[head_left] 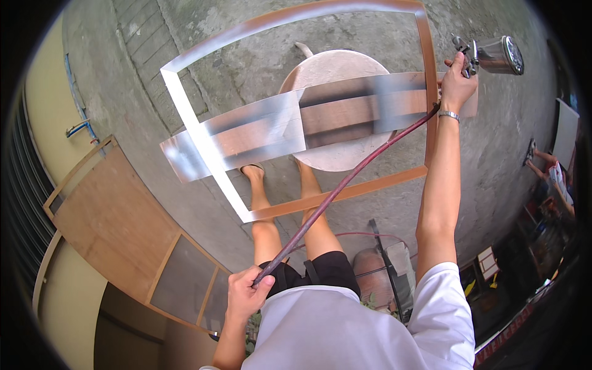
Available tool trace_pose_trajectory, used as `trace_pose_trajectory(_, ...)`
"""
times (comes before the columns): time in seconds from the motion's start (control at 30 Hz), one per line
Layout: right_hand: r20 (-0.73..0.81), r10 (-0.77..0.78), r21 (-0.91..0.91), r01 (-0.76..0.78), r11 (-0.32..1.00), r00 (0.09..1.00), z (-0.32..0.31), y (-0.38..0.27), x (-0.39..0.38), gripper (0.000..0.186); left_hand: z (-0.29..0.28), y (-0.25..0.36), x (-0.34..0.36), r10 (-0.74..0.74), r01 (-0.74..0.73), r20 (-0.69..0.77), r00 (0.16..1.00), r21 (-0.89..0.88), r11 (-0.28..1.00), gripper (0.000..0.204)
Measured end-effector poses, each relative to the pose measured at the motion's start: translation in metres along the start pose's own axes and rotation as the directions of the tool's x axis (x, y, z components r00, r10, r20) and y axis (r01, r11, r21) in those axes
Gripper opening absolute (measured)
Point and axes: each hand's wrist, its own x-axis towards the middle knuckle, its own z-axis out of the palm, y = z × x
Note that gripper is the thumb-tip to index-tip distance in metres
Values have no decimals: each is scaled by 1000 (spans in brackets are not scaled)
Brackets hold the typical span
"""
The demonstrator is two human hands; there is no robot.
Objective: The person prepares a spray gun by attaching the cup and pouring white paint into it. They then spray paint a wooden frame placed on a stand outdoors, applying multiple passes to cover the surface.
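My right hand [457,85] is closed round a metal spray gun [467,54], with its silver cup [501,55] pointing out to the right. From the gun a dark red air hose [345,180] slants down across the scene to my left hand [248,291], whose fingers are wrapped round it. Before me a rectangular frame [203,145] lies over long boards [336,117]. White paint covers its left side and part of its far side; the right and near sides are brown. Beneath the boards is a round pale tabletop [333,161]. The gun is just beyond the frame's right side.
At left, a wooden panel door [111,216] leans by a cream wall [68,290]. A rusty tank [373,277] and a dark bar [388,265] sit near my legs. Another person [555,179] is at the far right edge. The floor [487,154] is grey concrete.
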Motion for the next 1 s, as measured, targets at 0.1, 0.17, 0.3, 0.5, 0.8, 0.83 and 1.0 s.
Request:
trace_pose_trajectory(0.1, 56, 18, 18, -19, 1000, 998, 2, -12, -13, 48, -10, -10, -5, 29, -29, -40, 999, 3, 1000, 48)
trace_pose_trajectory(0.17, 140, 105, -113, -89, 990, 985, 6, -22, -36, 50, -21, -20, -11, 35, -33, -87, 996, 23, 999, 52)
trace_pose_trajectory(0.3, 309, 95, -61, -79, 995, 946, 23, -46, -100, 51, -52, -45, -27, 55, -45, -187, 981, 56, 997, 60)
trace_pose_trajectory(0.5, 458, 115, 1, -130, 991, 881, 52, -86, -185, 43, -101, -90, -55, 23, -18, -306, 952, 21, 1000, 61)
trace_pose_trajectory(0.8, 584, -48, 87, -4, 996, 810, 102, -135, -297, 39, -145, -150, -97, -25, 6, -407, 913, -49, 999, 64)
trace_pose_trajectory(0.83, 597, -94, 107, 37, 994, 797, 109, -140, -308, 39, -149, -156, -101, -29, -2, -422, 906, -72, 997, 64)
trace_pose_trajectory(1.0, 679, -135, 147, 47, 988, 722, 137, -175, -363, 38, -166, -185, -122, -81, 26, -484, 871, -119, 993, 66)
